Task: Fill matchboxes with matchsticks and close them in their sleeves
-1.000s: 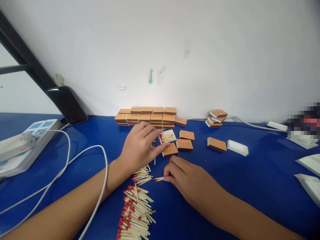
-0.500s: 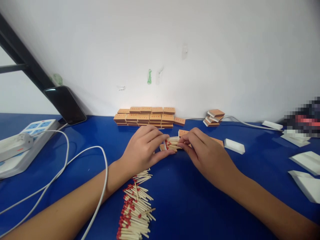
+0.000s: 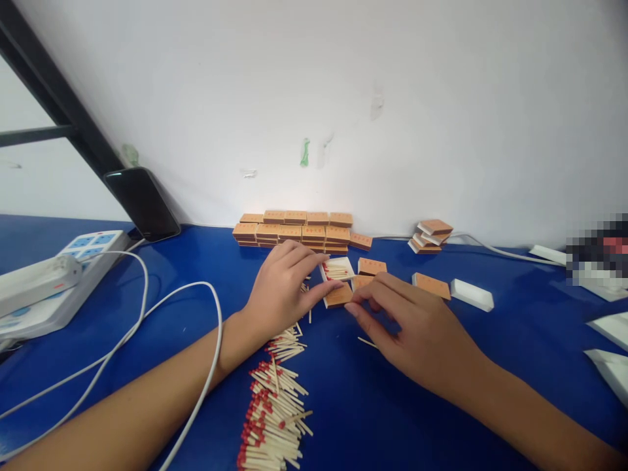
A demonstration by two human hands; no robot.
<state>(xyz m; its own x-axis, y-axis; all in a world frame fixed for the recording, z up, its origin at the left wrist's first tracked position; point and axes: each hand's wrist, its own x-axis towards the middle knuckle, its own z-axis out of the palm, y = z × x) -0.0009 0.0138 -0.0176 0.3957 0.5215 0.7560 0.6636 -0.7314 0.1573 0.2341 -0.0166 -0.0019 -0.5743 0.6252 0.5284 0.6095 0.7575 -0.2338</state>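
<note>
On the blue table [image 3: 441,399], in the head view, I see my left hand [image 3: 282,291] resting with its fingers curled around an open matchbox tray [image 3: 337,269] that is filled with red-tipped matches; thumb and forefinger hold its near side. An orange matchbox sleeve [image 3: 338,296] lies just below the tray, touching the thumb. My right hand [image 3: 417,327] hovers beside it, fingers loosely spread and holding nothing that I can see; one stray match [image 3: 367,342] lies under it. A heap of loose matches [image 3: 272,412] sits near my left wrist. Stacked matchboxes [image 3: 299,230] line the wall behind, and a white cable [image 3: 147,314] loops to the left.
</note>
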